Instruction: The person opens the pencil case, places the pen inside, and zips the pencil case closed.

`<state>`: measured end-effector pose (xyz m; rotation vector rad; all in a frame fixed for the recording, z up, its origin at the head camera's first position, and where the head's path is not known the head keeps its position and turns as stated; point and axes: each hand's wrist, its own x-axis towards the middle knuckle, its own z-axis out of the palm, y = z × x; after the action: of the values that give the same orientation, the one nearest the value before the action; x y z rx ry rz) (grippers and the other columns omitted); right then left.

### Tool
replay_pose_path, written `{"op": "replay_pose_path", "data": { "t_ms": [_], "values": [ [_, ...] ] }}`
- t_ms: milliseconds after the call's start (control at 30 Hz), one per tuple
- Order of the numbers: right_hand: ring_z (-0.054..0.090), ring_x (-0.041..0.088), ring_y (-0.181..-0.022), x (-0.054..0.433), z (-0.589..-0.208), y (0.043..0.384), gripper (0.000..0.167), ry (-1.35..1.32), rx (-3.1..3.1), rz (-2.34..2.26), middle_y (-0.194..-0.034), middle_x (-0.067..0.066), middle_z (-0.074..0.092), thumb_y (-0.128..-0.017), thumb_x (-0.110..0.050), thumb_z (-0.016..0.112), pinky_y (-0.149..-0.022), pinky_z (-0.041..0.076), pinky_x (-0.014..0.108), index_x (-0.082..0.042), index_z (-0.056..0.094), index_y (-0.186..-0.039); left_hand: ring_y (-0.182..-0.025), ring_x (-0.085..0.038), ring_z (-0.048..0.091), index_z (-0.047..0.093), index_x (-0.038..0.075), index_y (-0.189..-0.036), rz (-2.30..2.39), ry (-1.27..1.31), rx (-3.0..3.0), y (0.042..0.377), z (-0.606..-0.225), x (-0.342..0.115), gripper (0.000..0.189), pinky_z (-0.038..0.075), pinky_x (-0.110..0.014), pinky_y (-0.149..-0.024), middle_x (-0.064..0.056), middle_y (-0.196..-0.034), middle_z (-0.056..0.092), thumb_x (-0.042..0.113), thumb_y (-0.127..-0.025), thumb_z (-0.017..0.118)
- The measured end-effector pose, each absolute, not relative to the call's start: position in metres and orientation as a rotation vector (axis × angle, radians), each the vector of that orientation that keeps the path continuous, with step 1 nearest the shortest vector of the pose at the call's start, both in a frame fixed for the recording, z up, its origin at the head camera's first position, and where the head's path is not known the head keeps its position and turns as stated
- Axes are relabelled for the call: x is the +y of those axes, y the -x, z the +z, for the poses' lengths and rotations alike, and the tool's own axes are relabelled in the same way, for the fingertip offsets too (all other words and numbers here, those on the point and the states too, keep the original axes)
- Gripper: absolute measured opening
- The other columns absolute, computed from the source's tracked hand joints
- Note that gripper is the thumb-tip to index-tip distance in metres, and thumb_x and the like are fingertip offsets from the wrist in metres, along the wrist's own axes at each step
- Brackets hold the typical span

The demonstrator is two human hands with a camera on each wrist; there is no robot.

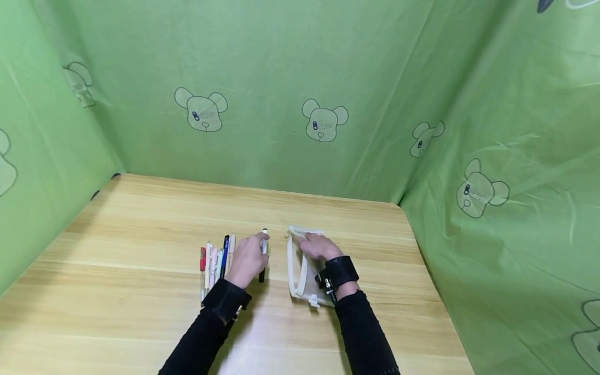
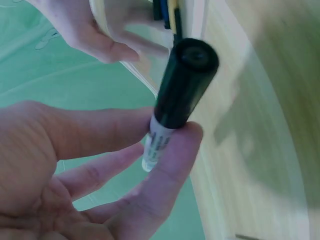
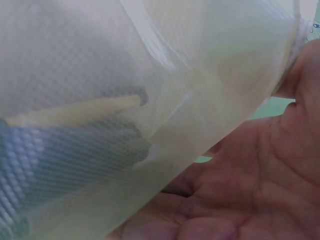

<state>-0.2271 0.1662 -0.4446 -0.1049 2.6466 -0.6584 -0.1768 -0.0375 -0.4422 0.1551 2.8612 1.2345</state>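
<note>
Left hand (image 1: 248, 259) pinches white, black-capped cylindrical marker (image 2: 181, 92); right hand (image 1: 320, 246) grips whitish translucent mesh pouch (image 1: 310, 284). Best: pouch spread wide, marker lengthwise.

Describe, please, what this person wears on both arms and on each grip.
The long black fabric left sleeve and matching right sleeve end near a wide black left wristband and a matching right wristband; each band bears a small shiny fitting. The left grip and right grip wear no gloves.
</note>
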Motion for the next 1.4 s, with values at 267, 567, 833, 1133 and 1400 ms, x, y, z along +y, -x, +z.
{"op": "replay_pose_path", "data": {
  "t_ms": [267, 567, 833, 1133, 1400],
  "values": [
    [0.045, 0.042, -0.143, 0.167, -0.445, 0.227, 0.065, 0.122, 2.648, -0.651, -0.155, 0.025, 0.046, -0.105, -0.043, 0.031, -0.117, 0.041, 0.052, 0.002, 0.042, -0.151, -0.046, -0.010, 0.044, 0.064, 0.004, -0.133, 1.329, -0.103, 2.834, 0.179, -0.442, -0.023, 0.050, 0.036, -0.017, -0.042, -0.021, -0.101, 0.073, -0.004, -0.084, 0.071],
    [0.047, 0.041, -0.141, 0.166, -0.445, 0.229, 0.064, 0.135, 2.670, -0.637, -0.153, 0.025, 0.048, -0.104, -0.041, 0.032, -0.116, 0.041, 0.052, 0.002, 0.044, -0.150, -0.080, -0.025, 0.067, 0.067, 0.005, -0.128, 1.384, -0.118, 2.782, 0.183, -0.446, -0.010, 0.050, 0.054, -0.027, -0.061, -0.019, -0.100, 0.072, 0.000, -0.080, 0.079],
    [0.048, 0.041, -0.140, 0.166, -0.444, 0.230, 0.065, 0.143, 2.682, -0.616, -0.153, 0.024, 0.049, -0.105, -0.043, 0.031, -0.115, 0.042, 0.052, 0.002, 0.045, -0.149, -0.079, -0.023, 0.066, 0.067, 0.005, -0.129, 1.467, -0.131, 2.703, 0.186, -0.450, -0.005, 0.052, 0.055, -0.027, -0.062, -0.020, -0.101, 0.071, 0.000, -0.079, 0.079],
    [0.047, 0.039, -0.142, 0.166, -0.443, 0.230, 0.066, 0.126, 2.668, -0.629, -0.155, 0.023, 0.046, -0.105, -0.044, 0.031, -0.117, 0.041, 0.049, 0.002, 0.041, -0.152, -0.078, -0.023, 0.068, 0.068, 0.005, -0.126, 1.501, -0.115, 2.682, 0.188, -0.456, 0.000, 0.050, 0.057, -0.031, -0.067, -0.016, -0.095, 0.073, 0.001, -0.078, 0.080],
    [0.043, 0.040, -0.145, 0.166, -0.443, 0.229, 0.067, 0.118, 2.658, -0.632, -0.157, 0.023, 0.044, -0.105, -0.045, 0.029, -0.120, 0.038, 0.050, 0.002, 0.041, -0.152, -0.068, -0.016, 0.065, 0.069, 0.002, -0.117, 1.532, -0.122, 2.624, 0.190, -0.462, 0.008, 0.042, 0.052, -0.026, -0.064, -0.012, -0.088, 0.071, 0.001, -0.077, 0.081]
  ]
}}
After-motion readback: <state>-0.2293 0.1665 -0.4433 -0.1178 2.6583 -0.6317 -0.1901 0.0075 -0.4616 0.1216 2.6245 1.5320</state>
